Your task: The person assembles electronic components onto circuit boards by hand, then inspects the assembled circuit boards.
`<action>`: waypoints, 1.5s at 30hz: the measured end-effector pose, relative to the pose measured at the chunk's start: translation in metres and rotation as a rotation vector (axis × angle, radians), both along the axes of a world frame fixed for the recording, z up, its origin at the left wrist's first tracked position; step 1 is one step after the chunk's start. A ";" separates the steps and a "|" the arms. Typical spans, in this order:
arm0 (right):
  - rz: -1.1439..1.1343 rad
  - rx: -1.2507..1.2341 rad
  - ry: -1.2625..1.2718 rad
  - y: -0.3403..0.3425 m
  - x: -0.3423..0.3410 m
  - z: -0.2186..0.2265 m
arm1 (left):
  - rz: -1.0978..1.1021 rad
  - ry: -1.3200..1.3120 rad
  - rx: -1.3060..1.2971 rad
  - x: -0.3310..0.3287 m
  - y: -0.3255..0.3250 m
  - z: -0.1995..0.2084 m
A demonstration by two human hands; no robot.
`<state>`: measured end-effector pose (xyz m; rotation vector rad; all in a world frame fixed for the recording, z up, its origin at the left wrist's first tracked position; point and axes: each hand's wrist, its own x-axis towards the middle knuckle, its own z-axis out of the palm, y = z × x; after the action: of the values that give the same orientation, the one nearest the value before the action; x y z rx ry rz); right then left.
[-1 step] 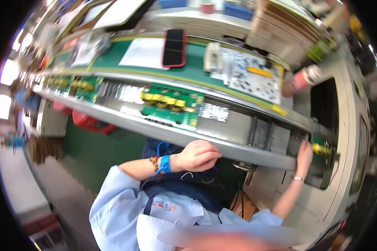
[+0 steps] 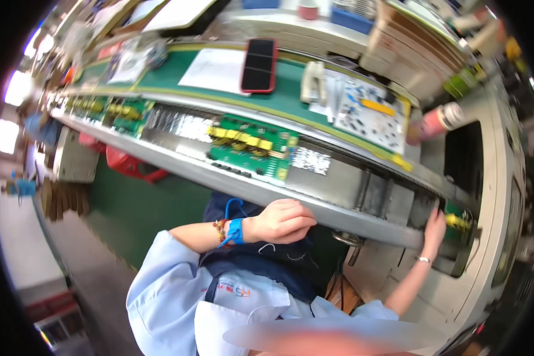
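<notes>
My left hand point(image 2: 286, 221) is closed with the fingers curled beside the front rail of a metal conveyor point(image 2: 332, 209). Nothing shows in it; its palm is hidden. A blue strap circles that wrist. On the right, my right hand point(image 2: 435, 230) reaches over the rail, fingers stretched out beside the left edge of a green circuit board point(image 2: 458, 222) in the machine's opening. Whether the fingertips touch this board is hard to see. A larger green circuit board point(image 2: 249, 151) with a row of yellow parts lies on the conveyor, left of the left hand and apart from it.
Behind the conveyor, a green mat carries a red-edged phone point(image 2: 259, 66), a white sheet point(image 2: 213, 71) and a tray of small parts point(image 2: 371, 113). The beige machine point(image 2: 492, 178) stands at the right. More boards point(image 2: 127, 115) sit farther left on the conveyor. A red stool point(image 2: 130, 163) is below.
The whole view has shifted slightly, so the conveyor, phone and boards appear a little farther right. Both hands keep nearly the same pose.
</notes>
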<state>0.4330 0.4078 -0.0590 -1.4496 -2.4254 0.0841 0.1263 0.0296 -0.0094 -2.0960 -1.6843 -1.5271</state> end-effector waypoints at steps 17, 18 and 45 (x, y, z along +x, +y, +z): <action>0.781 -0.275 0.295 -0.164 -0.281 0.076 | 0.383 -0.026 0.092 -0.053 -0.067 0.006; 0.830 -0.222 0.281 -0.170 -0.296 0.071 | 0.397 -0.015 0.093 -0.054 -0.071 0.007; 0.154 -2.193 0.577 -0.260 -0.275 0.076 | 0.474 0.096 -0.345 -0.064 -0.065 0.004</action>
<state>0.1585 0.1473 0.0165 -1.0408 -1.1647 3.1456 0.0625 -0.0350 -0.0058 -1.6699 -2.3203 -1.0410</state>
